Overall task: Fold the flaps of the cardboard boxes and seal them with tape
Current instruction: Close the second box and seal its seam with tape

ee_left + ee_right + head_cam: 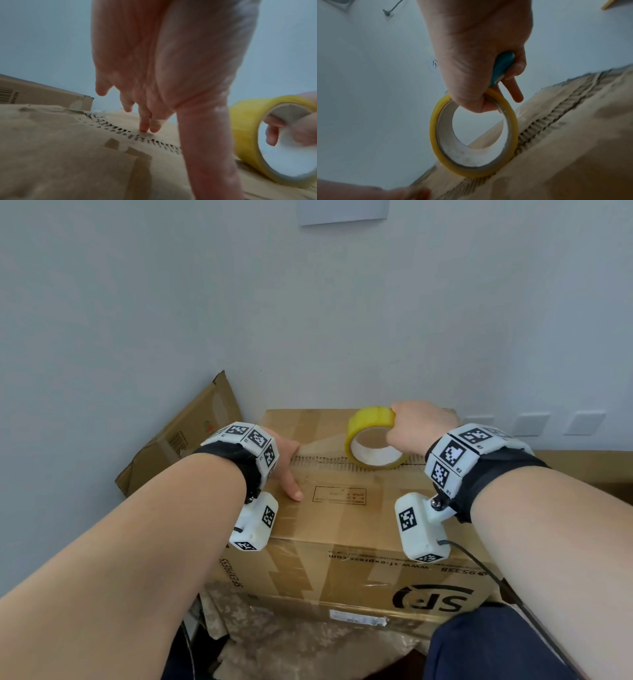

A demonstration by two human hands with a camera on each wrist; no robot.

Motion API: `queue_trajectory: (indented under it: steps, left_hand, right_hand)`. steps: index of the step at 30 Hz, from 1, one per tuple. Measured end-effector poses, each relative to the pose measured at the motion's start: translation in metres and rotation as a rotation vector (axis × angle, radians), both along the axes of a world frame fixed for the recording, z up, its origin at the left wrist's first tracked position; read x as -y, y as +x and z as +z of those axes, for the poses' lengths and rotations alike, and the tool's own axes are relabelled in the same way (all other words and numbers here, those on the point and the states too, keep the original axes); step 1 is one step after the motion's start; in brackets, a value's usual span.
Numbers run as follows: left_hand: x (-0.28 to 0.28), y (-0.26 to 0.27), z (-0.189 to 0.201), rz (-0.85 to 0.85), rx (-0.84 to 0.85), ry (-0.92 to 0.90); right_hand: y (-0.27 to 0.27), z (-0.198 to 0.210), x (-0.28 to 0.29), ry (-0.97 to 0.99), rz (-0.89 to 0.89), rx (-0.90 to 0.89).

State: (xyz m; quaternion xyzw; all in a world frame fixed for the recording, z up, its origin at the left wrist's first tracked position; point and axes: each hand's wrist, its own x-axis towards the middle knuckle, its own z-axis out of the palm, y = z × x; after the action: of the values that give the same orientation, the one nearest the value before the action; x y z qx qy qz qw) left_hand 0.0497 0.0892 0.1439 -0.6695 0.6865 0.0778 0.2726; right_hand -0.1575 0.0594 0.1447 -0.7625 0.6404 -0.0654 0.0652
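A brown cardboard box point(342, 542) printed "SF" stands in front of me with its top flaps folded flat; their seam point(342, 465) runs left to right. My left hand point(287, 462) presses straight fingertips point(145, 127) onto the seam near its left end, thumb spread toward me. My right hand point(418, 422) grips a yellow tape roll point(373, 440) that stands on edge on the seam point(539, 128), thumb inside the core. The same hand also holds a small teal object point(502, 67) against the palm. A shiny strip of tape point(325, 446) seems to stretch from the roll to my left fingers.
A flattened cardboard box point(191, 436) leans on the wall at the left, close behind my left hand. More cardboard point(582, 470) lies to the right. The pale wall point(308, 320) rises right behind the box. A black cable point(479, 563) trails from my right wrist.
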Motion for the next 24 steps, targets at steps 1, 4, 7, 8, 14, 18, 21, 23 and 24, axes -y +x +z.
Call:
queue_trajectory:
  steps: [1,4,7,8,14,18,21,23,24]
  left_hand:
    - [0.0,-0.001,0.0,-0.003,0.009,-0.01]
    - [0.005,-0.005,0.001,0.011,-0.017,0.016]
    - [0.008,-0.012,0.004,-0.007,-0.034,0.017]
    - [0.01,-0.015,0.004,-0.022,-0.042,0.003]
    - [0.019,-0.03,-0.003,-0.036,-0.114,-0.027]
    - [0.021,-0.033,0.0,-0.026,-0.068,0.004]
    - [0.02,-0.036,0.002,-0.042,-0.068,0.021]
    - [0.02,-0.038,0.003,-0.048,-0.083,0.025]
    - [0.021,-0.038,0.003,-0.048,-0.097,0.028]
  right_hand:
    - [-0.004,0.001,-0.001,-0.016,-0.008,-0.02]
    - [-0.007,0.0,0.0,-0.031,-0.02,-0.012]
    - [-0.01,-0.007,0.004,0.007,-0.023,0.023]
    - [-0.012,-0.01,0.006,0.026,-0.027,0.038]
    - [-0.015,-0.014,0.008,0.068,-0.032,0.101]
    - [-0.013,-0.016,0.012,0.122,-0.032,0.434]
    - [-0.015,-0.015,0.011,0.154,-0.018,0.685]
    - [-0.018,-0.013,0.01,0.176,0.038,0.801]
    - [-0.019,-0.011,0.009,0.187,0.062,0.846]
